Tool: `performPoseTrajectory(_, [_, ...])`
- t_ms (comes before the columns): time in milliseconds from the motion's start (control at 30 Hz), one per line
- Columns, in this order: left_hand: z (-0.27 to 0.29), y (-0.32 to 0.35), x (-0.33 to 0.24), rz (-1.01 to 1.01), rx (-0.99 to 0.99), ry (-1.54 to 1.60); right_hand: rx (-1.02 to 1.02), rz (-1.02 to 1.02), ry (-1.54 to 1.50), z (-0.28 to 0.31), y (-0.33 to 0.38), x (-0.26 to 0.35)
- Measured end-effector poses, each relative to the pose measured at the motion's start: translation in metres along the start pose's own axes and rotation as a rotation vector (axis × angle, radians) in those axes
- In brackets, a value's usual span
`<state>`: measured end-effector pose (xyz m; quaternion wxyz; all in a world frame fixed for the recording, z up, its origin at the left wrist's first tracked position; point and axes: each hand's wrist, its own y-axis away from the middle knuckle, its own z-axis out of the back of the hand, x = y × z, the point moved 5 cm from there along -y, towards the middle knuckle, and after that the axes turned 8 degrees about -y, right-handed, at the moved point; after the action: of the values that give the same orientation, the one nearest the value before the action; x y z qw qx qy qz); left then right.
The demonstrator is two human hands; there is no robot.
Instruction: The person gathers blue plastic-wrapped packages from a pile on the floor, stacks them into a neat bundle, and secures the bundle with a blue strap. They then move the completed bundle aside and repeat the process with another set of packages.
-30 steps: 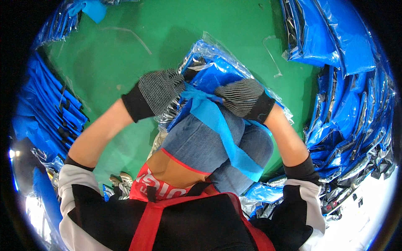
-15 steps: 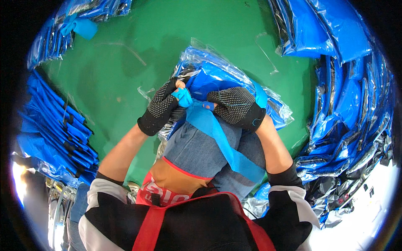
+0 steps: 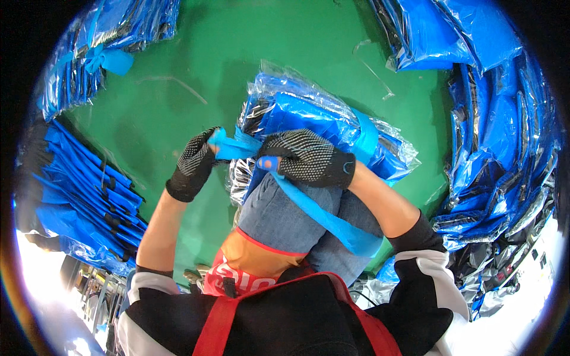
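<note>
A bundle of blue items in clear plastic stands just beyond my knees. A light-blue fabric strip wraps round it, showing as a band on the bundle's right part, and its long tail hangs across my jeans. My left hand, in a black dotted glove with bare fingertips, pinches a bunched end of the strip left of the bundle. At the bundle's near side, my right hand is closed on the same strip, with blue tape round one exposed fingertip. The knot area between the hands is partly hidden by the right glove.
Stacks of blue plastic-wrapped items line the right side. Another tied bundle is at the far left, with folded blue items nearer. Thin clear plastic scraps lie on the green floor.
My left hand has moved left and slightly nearer, stretching the strip's end out. My right hand has shifted left along the bundle. The tail across my jeans now looks narrower.
</note>
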<state>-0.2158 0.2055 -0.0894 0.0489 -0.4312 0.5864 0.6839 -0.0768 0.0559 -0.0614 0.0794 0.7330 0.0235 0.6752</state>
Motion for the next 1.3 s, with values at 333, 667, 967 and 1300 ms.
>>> performPoseTrajectory(333, [-0.004, -0.062, 0.032, -0.939, -0.368, -1.315, -0.121, -0.268, 0.402, -0.012, 0.018, 0.004])
performPoseTrajectory(667, [0.006, -0.086, 0.057, -0.78, -0.335, -1.164, -0.188, -0.419, 0.301, 0.011, 0.016, -0.034])
performPoseTrajectory(967, [-0.008, 0.017, 0.006, -0.785, -0.442, -0.603, -0.579, -0.192, 0.738, -0.026, 0.19, 0.069])
performPoseTrajectory(1300, [-0.135, 0.03, -0.023, -1.343, 0.041, -1.532, -0.939, -0.337, 0.132, -0.03, 0.272, -0.057])
